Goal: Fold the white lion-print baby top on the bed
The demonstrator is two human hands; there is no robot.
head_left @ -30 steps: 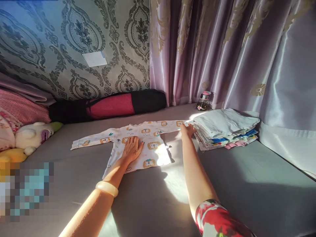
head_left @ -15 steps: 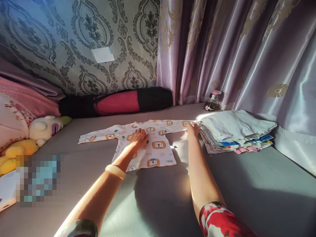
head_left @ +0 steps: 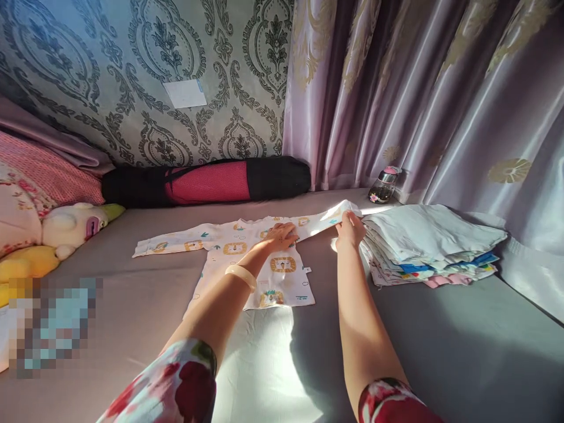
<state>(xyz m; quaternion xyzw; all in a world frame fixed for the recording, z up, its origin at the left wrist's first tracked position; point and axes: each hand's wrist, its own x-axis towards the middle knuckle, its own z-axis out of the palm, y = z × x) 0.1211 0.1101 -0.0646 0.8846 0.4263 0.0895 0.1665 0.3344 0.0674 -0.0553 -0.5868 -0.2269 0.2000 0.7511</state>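
Observation:
A small white long-sleeved shirt (head_left: 247,258) with lion faces lies spread on the grey bed sheet (head_left: 273,358), its left sleeve stretched out flat. My left hand (head_left: 278,236) rests on the upper right of the shirt's body, fingers laid out over the cloth. At the right, my right hand (head_left: 351,229) pinches the end of the other sleeve, whose cuff is lifted off the sheet. Right beside that hand is a stack of folded clothes (head_left: 427,241), a pale piece on top.
A black and red rolled bag (head_left: 207,183) lies along the wall. A small bottle with a pink cap (head_left: 384,185) stands by the curtain (head_left: 335,117). Plush toys (head_left: 73,226) sit at the left, near a blurred patch (head_left: 59,329).
My left hand has slid right across the shirt, toward the shoulder of the right sleeve. My right hand has raised that sleeve's end, which lay flat before.

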